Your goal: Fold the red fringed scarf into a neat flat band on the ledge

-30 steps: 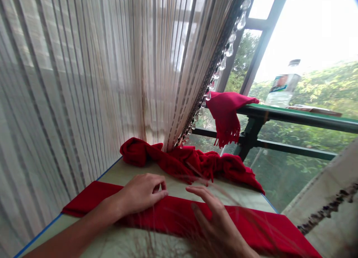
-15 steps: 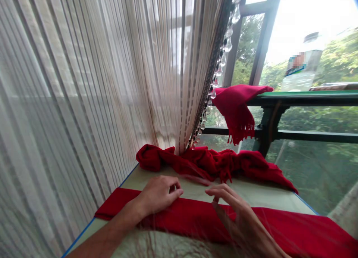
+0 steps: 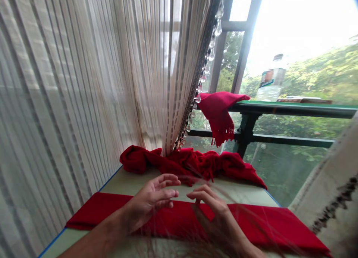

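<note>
A long red scarf [image 3: 260, 222] lies flat across the table [image 3: 125, 183] in front of me. My left hand [image 3: 152, 200] hovers just over its far edge, palm turned inward, fingers apart and loosely curled, holding nothing. Close to its right, my right hand [image 3: 215, 209] is raised over the same scarf with its fingers bent and spread, nothing in them. Loose strands of hair blur the lower part of the view. A crumpled red scarf [image 3: 192, 162] is heaped at the table's far edge.
A striped sheer curtain [image 3: 84, 82] with a beaded edge hangs at left and rests on the crumpled scarf. Another red scarf [image 3: 219, 108] drapes over a green railing [image 3: 293, 109], where a plastic bottle [image 3: 270, 80] stands. A pale curtain [image 3: 330, 209] shows at right.
My left hand has lifted off the flat scarf and opened, palm turning inward. My right hand has risen too, fingers curling. The view has swung about.
</note>
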`<state>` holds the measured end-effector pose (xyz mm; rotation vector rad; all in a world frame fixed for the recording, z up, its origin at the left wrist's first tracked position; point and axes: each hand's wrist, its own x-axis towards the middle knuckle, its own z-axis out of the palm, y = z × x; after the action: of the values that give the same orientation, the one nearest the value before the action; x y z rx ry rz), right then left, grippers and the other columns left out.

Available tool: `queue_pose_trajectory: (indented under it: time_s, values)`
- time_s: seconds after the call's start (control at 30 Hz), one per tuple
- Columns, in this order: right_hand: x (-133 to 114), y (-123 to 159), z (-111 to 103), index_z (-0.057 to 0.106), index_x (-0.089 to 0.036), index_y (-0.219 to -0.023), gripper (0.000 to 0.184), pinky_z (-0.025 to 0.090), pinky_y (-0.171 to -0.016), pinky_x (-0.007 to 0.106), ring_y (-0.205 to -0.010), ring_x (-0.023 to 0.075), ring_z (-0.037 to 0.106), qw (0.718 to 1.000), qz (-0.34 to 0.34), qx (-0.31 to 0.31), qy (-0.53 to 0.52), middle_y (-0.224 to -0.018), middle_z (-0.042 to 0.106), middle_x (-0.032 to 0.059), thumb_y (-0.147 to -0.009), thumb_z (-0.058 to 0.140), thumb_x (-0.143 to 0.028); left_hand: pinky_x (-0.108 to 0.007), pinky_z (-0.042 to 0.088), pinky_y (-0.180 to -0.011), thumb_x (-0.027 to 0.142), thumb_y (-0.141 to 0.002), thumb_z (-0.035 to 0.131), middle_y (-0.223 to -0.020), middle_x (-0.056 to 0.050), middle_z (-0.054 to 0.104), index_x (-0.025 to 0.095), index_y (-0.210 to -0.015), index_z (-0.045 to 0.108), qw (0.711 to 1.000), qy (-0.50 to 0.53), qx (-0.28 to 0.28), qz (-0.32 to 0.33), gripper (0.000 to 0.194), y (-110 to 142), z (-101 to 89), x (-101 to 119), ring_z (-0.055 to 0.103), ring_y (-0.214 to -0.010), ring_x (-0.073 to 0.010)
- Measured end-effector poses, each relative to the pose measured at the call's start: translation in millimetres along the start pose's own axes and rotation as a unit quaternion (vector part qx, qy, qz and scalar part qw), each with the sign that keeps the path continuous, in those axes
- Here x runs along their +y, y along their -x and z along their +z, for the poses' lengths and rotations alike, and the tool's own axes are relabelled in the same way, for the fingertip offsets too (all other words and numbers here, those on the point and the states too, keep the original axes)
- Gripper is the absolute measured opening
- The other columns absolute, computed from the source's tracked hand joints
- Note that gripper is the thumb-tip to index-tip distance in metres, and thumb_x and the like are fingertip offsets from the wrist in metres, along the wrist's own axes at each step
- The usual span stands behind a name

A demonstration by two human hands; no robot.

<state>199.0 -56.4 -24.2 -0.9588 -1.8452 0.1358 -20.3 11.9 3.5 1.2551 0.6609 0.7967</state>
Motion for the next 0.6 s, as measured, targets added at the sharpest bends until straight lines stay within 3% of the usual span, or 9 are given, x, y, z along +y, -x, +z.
queue_pose_trajectory:
  time_s: [0.13, 0.6]
  values:
    - [-5, 0, 1, 0.066, -0.031, -0.109, 0.021, 0.055, -0.073, 0.031, -0.081, 0.0187, 0.068, 1.000, -0.017, 0.000, -0.003, -0.093, 0.071, 0.0003, -0.091, 0.064, -0.020, -0.021, 0.050, -0.067, 0.028, -0.065, 0.094, -0.131, -0.006, 0.062, 0.028, -0.121, 0.061, 0.993, 0.106, -0.038, -0.047, 0.065, 7, 17.0, -5, 0.065, -0.095, -0.0155]
    - [-14, -1, -3, 0.071, -0.031, -0.104, 0.015, 0.052, -0.070, 0.030, -0.076, 0.0168, 0.066, 0.998, -0.052, 0.016, 0.007, -0.082, 0.073, -0.0018, -0.093, 0.067, -0.022, -0.020, 0.051, -0.065, 0.026, -0.064, 0.096, -0.133, -0.006, 0.063, 0.026, -0.120, 0.060, 0.989, 0.095, -0.059, -0.095, 0.067, 7, 18.4, -11, 0.067, -0.093, -0.0149]
